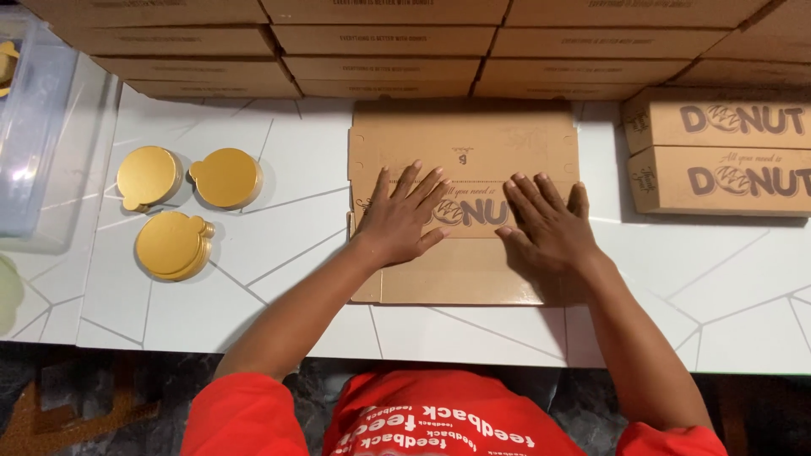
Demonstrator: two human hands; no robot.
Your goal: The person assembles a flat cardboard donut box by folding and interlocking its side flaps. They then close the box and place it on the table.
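A flat, unfolded brown cardboard box blank (pixel 473 143) lies on the white table (pixel 279 245) in front of me. My left hand (pixel 401 218) presses flat on its left middle, fingers spread. Beside it, my right hand (pixel 549 224) lies flat on the blank's right middle, fingers also spread. Neither hand grips anything. The near flap of the blank (pixel 448 283) reaches almost to the table's front edge.
Stacks of folded brown boxes (pixel 380 42) line the back of the table. Two more closed boxes (pixel 718 152) stand at the right. Three piles of round gold cake boards (pixel 173 245) sit at the left, next to a clear plastic bin (pixel 34 127).
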